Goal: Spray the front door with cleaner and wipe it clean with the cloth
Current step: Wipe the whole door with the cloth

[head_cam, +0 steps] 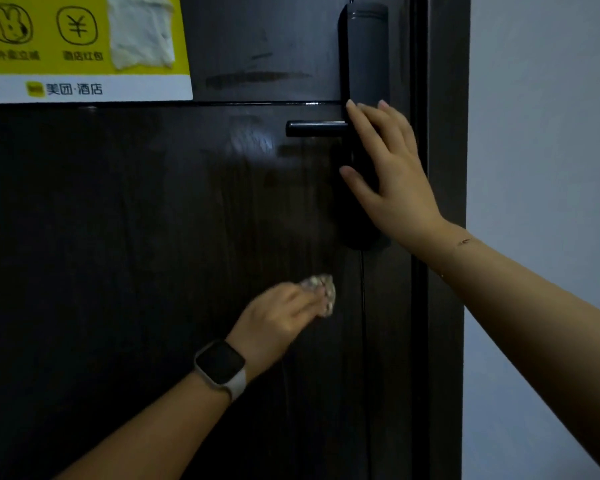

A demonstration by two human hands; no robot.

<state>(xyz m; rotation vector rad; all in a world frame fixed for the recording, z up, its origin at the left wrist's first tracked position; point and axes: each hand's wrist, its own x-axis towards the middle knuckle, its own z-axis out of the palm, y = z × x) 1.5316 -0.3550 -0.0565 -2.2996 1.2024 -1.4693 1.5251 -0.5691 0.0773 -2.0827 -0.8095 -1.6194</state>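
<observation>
Two hands are working on the dark wood-grain front door [136, 237]: the left hand [274, 317] is closing its grip around a small crumpled pale cloth [321, 294], pressing it against the panel below the black lock plate [362, 46], where the right hand [388, 171] is resting, fingers straight. Wiping looks under way; streaks near the black lever handle [312, 128] probably call for upward passes next.

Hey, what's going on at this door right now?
A person is wiping a dark front door. The left hand, with a watch on its wrist, holds a small bunched cloth against the panel below the handle. The right hand rests flat, fingers straight, on the lock plate. Streaks show above the handle. No spray bottle is in view.
</observation>
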